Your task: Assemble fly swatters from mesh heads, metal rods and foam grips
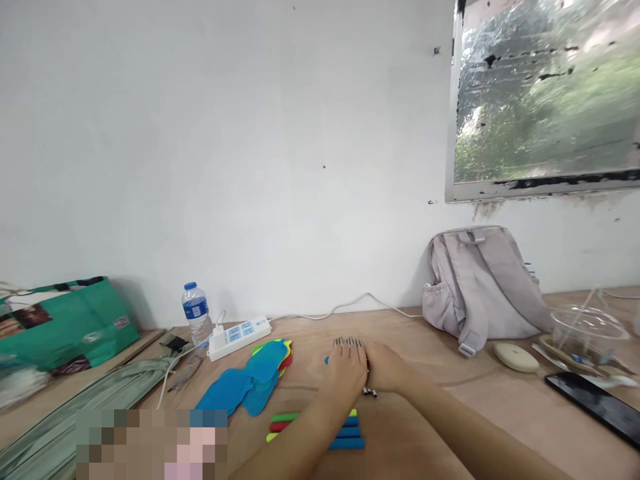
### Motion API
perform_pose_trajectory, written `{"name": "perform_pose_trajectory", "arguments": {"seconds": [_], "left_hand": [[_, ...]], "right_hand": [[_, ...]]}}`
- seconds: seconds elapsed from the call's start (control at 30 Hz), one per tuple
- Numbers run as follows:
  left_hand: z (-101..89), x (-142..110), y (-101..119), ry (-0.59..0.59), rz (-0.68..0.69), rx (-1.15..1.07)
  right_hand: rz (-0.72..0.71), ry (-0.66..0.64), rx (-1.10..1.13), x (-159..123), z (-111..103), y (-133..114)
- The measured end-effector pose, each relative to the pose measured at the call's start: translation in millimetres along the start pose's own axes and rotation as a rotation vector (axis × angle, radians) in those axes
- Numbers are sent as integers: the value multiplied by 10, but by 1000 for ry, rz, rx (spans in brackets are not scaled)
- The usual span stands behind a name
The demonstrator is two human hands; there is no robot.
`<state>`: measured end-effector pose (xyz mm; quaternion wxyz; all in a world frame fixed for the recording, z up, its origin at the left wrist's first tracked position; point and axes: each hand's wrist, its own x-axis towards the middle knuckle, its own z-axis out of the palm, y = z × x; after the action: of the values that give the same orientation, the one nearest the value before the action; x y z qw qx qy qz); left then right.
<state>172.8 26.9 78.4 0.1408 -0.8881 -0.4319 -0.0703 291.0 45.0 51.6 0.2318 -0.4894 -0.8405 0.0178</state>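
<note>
Head view: most of the frame is filled by a white wall [300, 167].
Table: a wooden table [305, 330] is spread across the bottom of the frame.
Window: a stained window [545, 113] is set at upper right.
Backpack: a pale backpack [503, 283] is leaned against the wall, right of centre.
Bag: a green bag [95, 327] is placed at the left edge.
Hands: the left hand [345, 365] and right hand [384, 367] are brought close together at lower centre. The left fingers are laid side by side over a bundle; whether they are clamped cannot be told. The right fingers are mostly hidden, so their state cannot be told.
Blue pieces: flat blue pieces [225, 392] are overlapped left of the hands.
Phone: a black phone [595, 407] is laid at lower right.
Power strip: a white power strip [240, 338] is set beside a water bottle [195, 310], left of centre.
Rods: coloured rods [347, 442] are partly covered by the left forearm, bottom centre.
Bundle: slim metallic tips [349, 341] are shown just above the left fingers; the rest is hidden.
</note>
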Motion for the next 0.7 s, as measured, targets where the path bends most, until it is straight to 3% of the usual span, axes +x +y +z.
{"name": "perform_pose_trajectory", "arguments": {"seconds": [0.1, 0.23, 0.3, 0.4, 0.47, 0.6, 0.7], "left_hand": [[-21, -3, 2, -69, -33, -112], [-60, -98, 62, -106, -212, -544], [-80, -158, 137, -168, -292, -847], [-107, -259, 283, -422, -449, -1477], [-109, -344, 380, -517, -513, -1893], [-24, -549, 506, -464, -469, -2405], [94, -684, 523, -250, -442, -2432]], "right_hand": [[-74, 21, 0, 68, -18, 151], [-120, 85, -5, 51, -53, 269], [-221, 90, 52, 13, -78, 295], [-406, 102, 64, -56, -131, 294], [-528, 107, -2, -105, -171, 265], [-620, 96, -64, -193, -218, 155], [-623, 110, -47, -234, -212, 92]]}}
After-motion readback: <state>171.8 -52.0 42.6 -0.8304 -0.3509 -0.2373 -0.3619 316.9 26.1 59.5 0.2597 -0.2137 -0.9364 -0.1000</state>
